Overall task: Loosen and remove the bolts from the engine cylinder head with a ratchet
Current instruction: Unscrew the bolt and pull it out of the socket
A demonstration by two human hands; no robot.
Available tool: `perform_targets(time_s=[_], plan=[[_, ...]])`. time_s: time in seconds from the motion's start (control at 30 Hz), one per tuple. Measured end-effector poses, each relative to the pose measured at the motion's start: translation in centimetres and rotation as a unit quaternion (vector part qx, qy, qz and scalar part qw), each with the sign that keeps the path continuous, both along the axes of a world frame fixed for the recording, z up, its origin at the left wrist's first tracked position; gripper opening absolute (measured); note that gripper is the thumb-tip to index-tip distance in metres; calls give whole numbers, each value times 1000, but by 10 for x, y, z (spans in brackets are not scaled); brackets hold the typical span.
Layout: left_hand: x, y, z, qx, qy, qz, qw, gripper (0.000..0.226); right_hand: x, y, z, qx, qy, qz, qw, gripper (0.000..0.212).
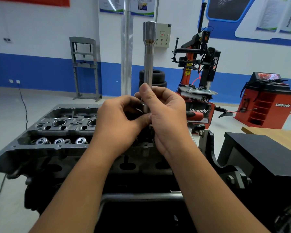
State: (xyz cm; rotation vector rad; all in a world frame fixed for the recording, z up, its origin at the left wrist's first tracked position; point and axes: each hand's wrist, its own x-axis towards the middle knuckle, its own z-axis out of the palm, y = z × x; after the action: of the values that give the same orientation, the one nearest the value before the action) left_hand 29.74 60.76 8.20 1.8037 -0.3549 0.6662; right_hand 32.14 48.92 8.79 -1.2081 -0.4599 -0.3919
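Head view: both hands, left hand [123, 118] and right hand [165, 115], gripping socket extension [148, 64] above cylinder head [60, 130] (upright, top-heavy), risking slipping, dropping onto valve springs [59, 141].

We see a brightly, evenly lit workshop; a ceiling strip light reflects as a white streak on the wall poster [111, 5]. Glare runs down the upright steel socket [149, 52] and the pipe [126, 47] behind it. Shadows are soft and deepest under the cylinder head [45, 132]. Wide-angle distortion bends the blue wall stripe [32, 71] and edges. Focus is fair throughout, with slight softness on the forearms.
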Motion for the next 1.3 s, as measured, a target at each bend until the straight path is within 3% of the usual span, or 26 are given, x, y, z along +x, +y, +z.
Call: perform_targets(time_s=[0.13,0.37,0.57,0.8,1.0,1.2,1.3], plan=[[-2,2,2,6,27,-90,996,34,1,0,1,1,11,14,1000,22],[0,0,0,-10,-1,-12,1000,31,1,1,2,8,16,19,1000,24],[-2,5,2,10,24,-100,995,33,1,0,1,-10,5,6,1000,24],[1,2,-2,-22,-9,-16,1000,30,0,0,1,4,4,18,1000,24],[-1,3,1,12,13,-100,995,36,-1,-1,3,-2,13,32,999,21],[-1,-1,0,-2,4,0,1000,30,0,1,2,13,18,33,999,22],[-2,0,1,7,6,-7,1000,30,1,0,1,-6,4,11,1000,24]])
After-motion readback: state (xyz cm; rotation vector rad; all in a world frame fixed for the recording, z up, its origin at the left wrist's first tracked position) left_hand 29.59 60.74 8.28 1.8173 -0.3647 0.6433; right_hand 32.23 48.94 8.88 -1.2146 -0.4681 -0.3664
